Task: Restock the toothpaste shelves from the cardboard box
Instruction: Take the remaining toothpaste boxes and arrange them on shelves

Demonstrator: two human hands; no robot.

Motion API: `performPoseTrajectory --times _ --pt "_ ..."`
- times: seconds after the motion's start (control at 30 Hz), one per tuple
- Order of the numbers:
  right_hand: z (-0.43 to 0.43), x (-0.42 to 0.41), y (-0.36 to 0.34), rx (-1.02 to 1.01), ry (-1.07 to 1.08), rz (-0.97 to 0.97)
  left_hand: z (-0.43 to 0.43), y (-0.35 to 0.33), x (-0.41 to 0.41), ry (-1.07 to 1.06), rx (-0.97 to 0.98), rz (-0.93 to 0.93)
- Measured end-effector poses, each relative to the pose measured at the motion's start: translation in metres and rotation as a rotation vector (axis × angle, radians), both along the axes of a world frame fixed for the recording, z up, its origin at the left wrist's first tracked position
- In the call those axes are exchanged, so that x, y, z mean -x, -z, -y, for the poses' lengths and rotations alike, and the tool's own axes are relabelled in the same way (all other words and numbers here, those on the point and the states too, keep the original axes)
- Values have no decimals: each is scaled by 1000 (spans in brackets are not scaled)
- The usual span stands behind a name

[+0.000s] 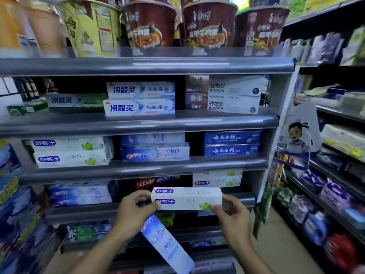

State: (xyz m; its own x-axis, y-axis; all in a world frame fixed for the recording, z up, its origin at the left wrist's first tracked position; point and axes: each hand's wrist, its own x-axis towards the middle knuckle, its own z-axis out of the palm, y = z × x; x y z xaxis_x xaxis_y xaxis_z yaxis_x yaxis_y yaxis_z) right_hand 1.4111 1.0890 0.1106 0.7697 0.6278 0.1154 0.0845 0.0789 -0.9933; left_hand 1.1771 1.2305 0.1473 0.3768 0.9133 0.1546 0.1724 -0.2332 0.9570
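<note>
Gripping one end of a white toothpaste box [187, 198], the left hand [134, 212] also clamps a blue Crest box [167, 246] below it; the right hand [233, 216] pinches the other end. Just behind runs a grey shelf [79, 211]; noodle tubs [207, 24] stand high above.

Left hand [136, 212] and right hand [231, 216] raised side by side — fingers curled, thumbs pinching.

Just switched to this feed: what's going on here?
A person holds a white box level between both hands, the left hand at its left end, the right hand at its right. The left hand also grips a blue Crest box that slants downward. The white box hangs in front of a lower shelf, not yet shelved. The cardboard box is not in view.
</note>
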Motion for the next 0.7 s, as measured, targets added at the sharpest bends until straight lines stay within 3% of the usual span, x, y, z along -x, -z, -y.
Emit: performPoseTrajectory --times 0.23,0.47,0.7 --pt "0 -103 19 184 173 112 11 20 -109 42 110 -2" --pt "-27 -155 17 330 -22 115 -6 28 -165 -24 294 -23" --pt "-31 -149 11 425 -118 17 -11 39 -179 -118 324 -95"
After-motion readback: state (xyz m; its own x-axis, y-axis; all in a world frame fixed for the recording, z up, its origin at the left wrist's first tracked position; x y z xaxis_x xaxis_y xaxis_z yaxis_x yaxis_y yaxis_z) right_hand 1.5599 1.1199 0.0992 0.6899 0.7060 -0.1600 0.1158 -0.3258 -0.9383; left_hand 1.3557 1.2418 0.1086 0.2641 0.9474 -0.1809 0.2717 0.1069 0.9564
